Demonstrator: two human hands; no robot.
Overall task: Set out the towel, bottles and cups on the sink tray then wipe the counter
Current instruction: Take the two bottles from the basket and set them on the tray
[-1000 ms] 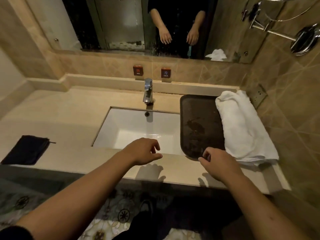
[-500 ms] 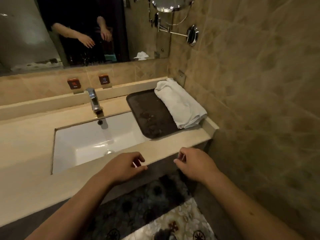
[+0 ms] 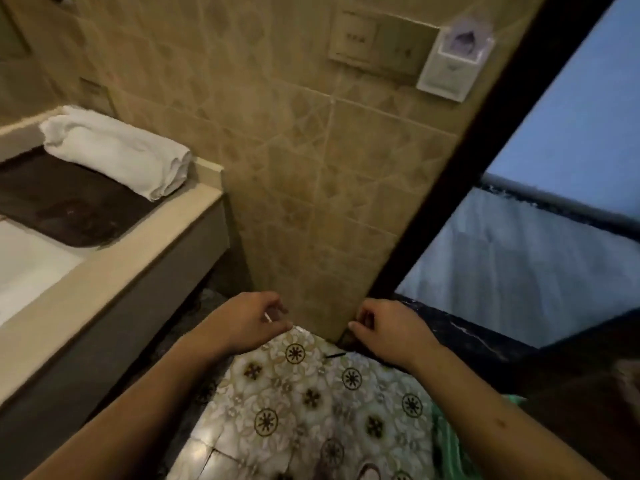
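Tiled wall ahead; beside it the towel lies along the tray. Left hand and right hand, loosely curled, hold nothing. Likely next: fetching bottles and cups.

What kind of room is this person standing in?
Most likely a hotel bathroom. A rolled white towel lies along a dark tray beside a white sink basin set in a stone counter, and a key-card holder hangs on the tiled wall.
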